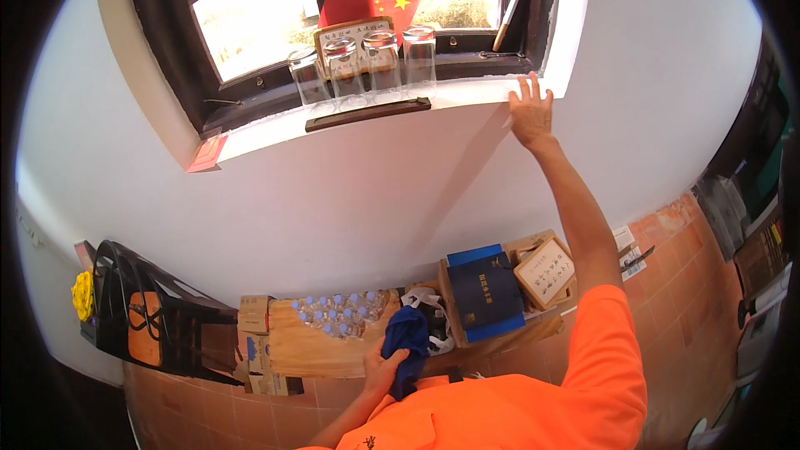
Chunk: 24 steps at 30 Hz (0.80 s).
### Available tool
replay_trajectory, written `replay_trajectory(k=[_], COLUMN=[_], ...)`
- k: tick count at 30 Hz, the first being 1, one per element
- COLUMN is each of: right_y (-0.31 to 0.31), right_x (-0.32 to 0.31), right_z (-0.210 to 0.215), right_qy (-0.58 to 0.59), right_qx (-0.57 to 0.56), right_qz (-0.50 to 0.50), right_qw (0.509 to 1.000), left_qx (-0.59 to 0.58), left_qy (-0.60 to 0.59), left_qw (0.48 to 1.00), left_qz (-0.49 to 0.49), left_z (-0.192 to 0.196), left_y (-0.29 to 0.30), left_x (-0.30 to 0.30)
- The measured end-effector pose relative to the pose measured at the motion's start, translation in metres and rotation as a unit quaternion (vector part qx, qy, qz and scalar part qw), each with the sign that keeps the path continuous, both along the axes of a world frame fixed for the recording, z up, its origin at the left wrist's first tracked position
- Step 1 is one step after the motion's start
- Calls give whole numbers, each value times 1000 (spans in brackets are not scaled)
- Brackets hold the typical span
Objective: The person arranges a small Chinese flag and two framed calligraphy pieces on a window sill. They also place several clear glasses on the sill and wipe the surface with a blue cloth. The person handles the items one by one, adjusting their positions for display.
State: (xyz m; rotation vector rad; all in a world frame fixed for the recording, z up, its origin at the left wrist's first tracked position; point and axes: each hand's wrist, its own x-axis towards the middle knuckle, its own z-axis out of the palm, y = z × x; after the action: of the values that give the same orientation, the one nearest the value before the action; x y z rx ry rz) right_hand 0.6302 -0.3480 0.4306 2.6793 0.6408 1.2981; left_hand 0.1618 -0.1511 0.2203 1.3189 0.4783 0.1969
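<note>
My left hand [382, 371] is closed on a dark blue cloth [406, 340], held low in front of my orange shirt. Stretched far forward, my right hand [532, 113] is at the right end of the white window sill [477, 93], its fingers spread and nothing seen in them. Whether it presses on the sill or hovers just over it, I cannot tell. Several clear drinking glasses [383, 67] stand in a row on the sill, left of that hand. Along the sill's front edge lies a dark wooden strip [367, 114].
A framed sign [354, 31] and red flag [350, 2] stand behind the glasses; a pen-like stick [509, 12] leans at the window's right. Below are bottles with blue caps [337, 314], a blue folder [485, 293], a small framed panel [544, 272] and a black chair [117, 283].
</note>
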Motion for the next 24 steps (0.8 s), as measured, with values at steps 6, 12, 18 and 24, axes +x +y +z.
replay_trajectory(k=[6, 12, 18, 24], right_y=[-108, -262, -382, -293], right_x=[-18, -84, -206, -319], right_z=[-24, -127, -277, -344], right_qy=[-34, 306, 248, 505], right_qx=[212, 603, 732, 735], right_qz=[163, 96, -181, 17], right_qw=[963, 730, 608, 453], left_qx=[-18, -61, -82, -81], left_qy=[55, 95, 109, 101], left_qw=[998, 992, 990, 992], left_qz=[1, 51, 21, -9], left_z=[1, 13, 6, 34], left_y=[1, -13, -30, -69], left_x=[-2, -2, 7, 36])
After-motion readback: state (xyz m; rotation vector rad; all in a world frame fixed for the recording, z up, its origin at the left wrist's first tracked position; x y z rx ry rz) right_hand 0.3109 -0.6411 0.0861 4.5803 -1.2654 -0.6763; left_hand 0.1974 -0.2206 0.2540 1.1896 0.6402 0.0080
